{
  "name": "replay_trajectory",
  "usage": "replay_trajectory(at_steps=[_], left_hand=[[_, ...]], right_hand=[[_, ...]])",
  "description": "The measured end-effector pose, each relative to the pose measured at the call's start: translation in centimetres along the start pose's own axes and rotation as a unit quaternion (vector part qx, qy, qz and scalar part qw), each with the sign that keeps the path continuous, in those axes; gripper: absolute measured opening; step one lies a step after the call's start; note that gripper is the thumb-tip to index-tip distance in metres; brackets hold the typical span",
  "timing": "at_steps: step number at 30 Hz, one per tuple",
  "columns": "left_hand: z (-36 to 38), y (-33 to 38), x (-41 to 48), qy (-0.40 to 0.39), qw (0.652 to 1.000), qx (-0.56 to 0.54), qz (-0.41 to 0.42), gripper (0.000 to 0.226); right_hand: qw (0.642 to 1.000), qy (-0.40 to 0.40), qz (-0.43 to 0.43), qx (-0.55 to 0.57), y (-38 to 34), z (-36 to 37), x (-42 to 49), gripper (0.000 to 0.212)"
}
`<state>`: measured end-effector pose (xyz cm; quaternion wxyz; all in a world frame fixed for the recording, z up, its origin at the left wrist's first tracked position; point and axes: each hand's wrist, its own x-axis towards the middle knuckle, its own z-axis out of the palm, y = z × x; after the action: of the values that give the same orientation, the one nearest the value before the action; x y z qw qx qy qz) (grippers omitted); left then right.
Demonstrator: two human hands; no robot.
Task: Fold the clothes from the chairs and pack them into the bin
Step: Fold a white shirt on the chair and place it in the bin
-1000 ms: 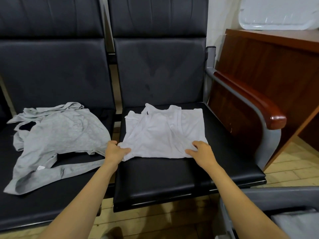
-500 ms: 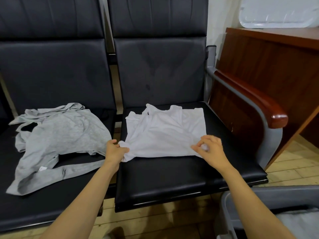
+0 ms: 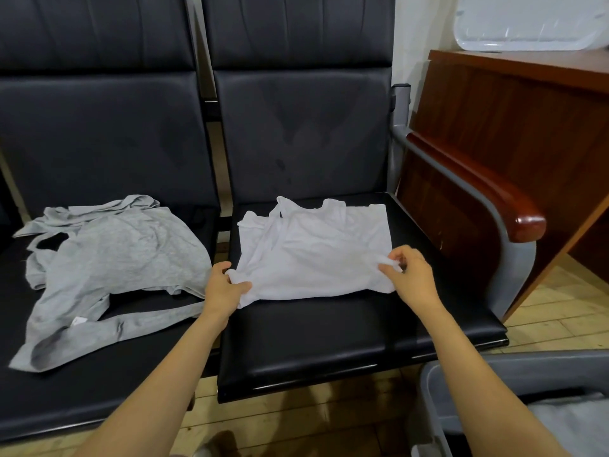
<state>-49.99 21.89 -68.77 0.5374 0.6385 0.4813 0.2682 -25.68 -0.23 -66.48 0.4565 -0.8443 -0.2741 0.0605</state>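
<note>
White cotton, a partly folded shirt (image 3: 313, 252), lies flat on the black chair seat (image 3: 329, 341) and stretches between the two hands, its neckline and straps on the side away from them. The left hand (image 3: 224, 286) grips the shirt's near left corner, fingers curled over a bunched bit of the hem and thumb on top. The right hand (image 3: 412, 278) pinches the near right corner between thumb and fingertips, and that bit of cloth stands a little off the seat.

Just beyond the left hand's outer side, a grey garment (image 3: 108, 258) sprawls unfolded on the neighbouring seat (image 3: 82, 390), one long sleeve trailing toward the left wrist. Below and outside the right forearm stands the grey bin (image 3: 527, 364), only partly in view, with pale fabric (image 3: 576, 427) inside it. Past the right hand runs the chair's wooden armrest (image 3: 478, 186), and behind that a brown wooden cabinet (image 3: 527, 110) with a white tray (image 3: 527, 21) on top.
</note>
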Motion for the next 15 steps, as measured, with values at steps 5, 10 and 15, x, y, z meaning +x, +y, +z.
replay_trajectory(at_steps=[5,10,15], left_hand=[[0.0,0.3,-0.1,-0.006,0.999,-0.002,0.04,0.039],[0.3,0.3,0.1,0.004,0.999,0.016,0.031,0.034],[0.8,0.9,0.0,0.051,0.998,-0.026,0.036,0.026]], right_hand=[[0.987,-0.06,0.128,0.079,0.2,-1.5,1.4,0.028],[0.961,-0.192,0.178,0.091,-1.2,-4.1,3.8,0.032],[0.983,-0.069,0.127,0.113,-2.2,-4.6,7.1,0.014]])
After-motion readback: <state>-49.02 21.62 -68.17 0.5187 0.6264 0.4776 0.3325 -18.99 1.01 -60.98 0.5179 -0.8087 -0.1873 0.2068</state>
